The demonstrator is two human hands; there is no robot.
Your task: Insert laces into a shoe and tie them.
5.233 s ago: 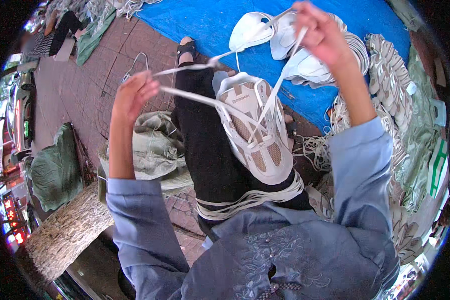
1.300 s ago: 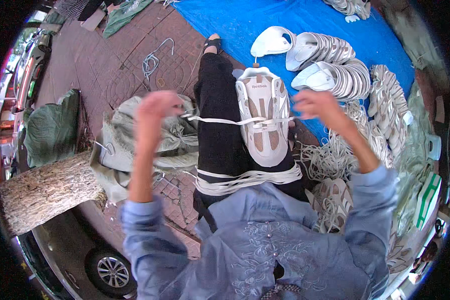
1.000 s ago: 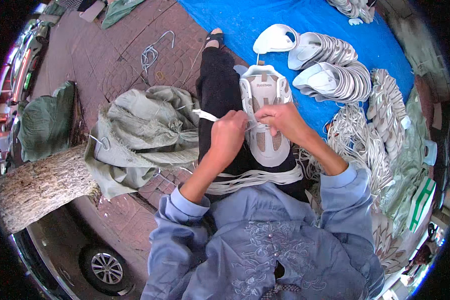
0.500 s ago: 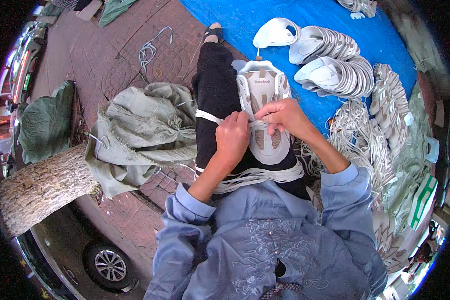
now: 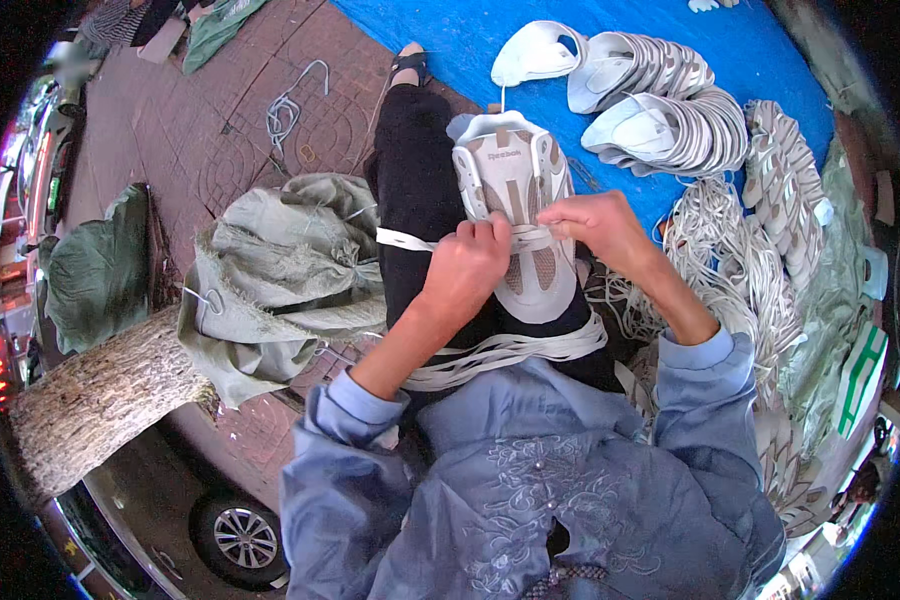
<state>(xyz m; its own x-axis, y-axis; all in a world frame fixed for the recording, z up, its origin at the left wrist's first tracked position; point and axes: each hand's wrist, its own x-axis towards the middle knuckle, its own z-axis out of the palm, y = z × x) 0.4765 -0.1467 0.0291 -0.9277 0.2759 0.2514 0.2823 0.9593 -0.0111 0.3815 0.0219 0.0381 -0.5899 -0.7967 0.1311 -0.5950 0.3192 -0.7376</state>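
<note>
Shoe upper [image 5: 518,225] is laid flat on the lap, over the black trousers [image 5: 420,200], with its long axis running straight away from the body: the far end points at the blue tarp [image 5: 450,35], the near end sits close to the belly. Both hands are parked right on its middle, so nothing has to be reached for. The left hand [image 5: 467,268] is curled closed on the left side of the lacing zone, fingers pinched around a flat white lace [image 5: 402,240] whose free end trails off leftwards across the thigh. The right hand [image 5: 595,222] is set slightly farther up and to the right, fingertips pressed together on the same lace where it crosses the upper. Knuckles are almost touching in the middle.

So the lace runs crossways, at right angles to the shoe's long axis, and the next pull would probably be made outward to either side. Neither hand is really nearer; both are in contact.

More loose white laces [image 5: 510,350] are draped over the lap just below the upper. Stacks of similar white uppers [image 5: 660,100] are lined up on the tarp to the right, well apart from the hands, and a grey-green sack [image 5: 280,270] is slumped just left of the leg.
</note>
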